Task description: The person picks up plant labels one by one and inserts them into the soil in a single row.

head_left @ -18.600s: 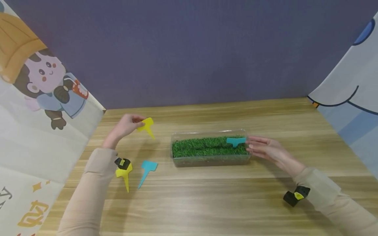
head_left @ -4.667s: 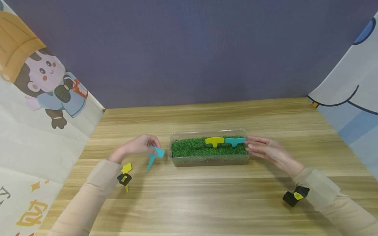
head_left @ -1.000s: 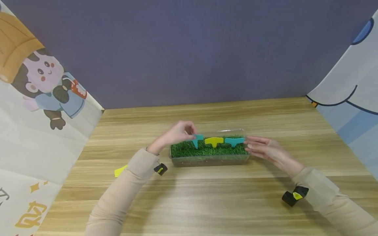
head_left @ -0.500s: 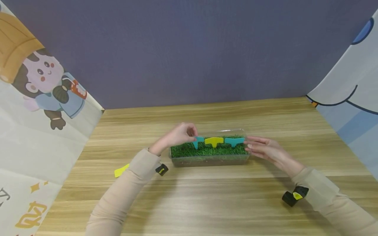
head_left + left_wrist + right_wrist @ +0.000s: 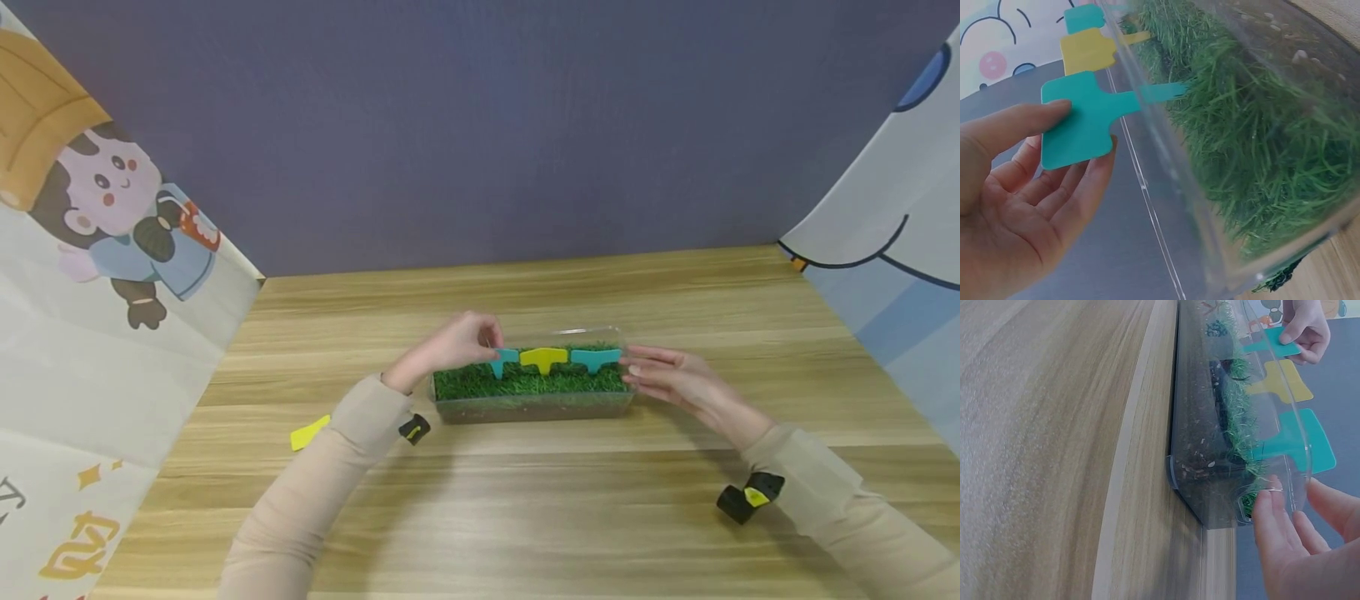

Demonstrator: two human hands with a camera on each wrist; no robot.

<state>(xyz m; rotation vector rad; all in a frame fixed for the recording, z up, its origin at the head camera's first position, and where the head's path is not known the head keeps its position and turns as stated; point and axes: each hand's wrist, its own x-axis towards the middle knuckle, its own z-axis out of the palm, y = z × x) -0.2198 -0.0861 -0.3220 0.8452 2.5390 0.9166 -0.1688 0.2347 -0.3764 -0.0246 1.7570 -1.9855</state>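
A clear plastic box holding a strip of artificial grass stands on the table. My left hand pinches the head of a teal plant label between thumb and fingers, at the left part of the grass. The label's stem reaches down into the turf. To its right a yellow plant label and a second teal plant label stand upright in a row. At the box's right end, my right hand rests its fairly straight fingertips against the end wall and rim.
Another yellow plant label lies on the wooden table at the left, partly hidden by the left sleeve. Behind the table rises a dark blue-grey panel, with printed cartoon sheets on both sides.
Over the earlier frames, the yellow label went into the grass and my left hand carried the teal label from the table to the box. Lately it sank slightly lower. The right hand stays put.
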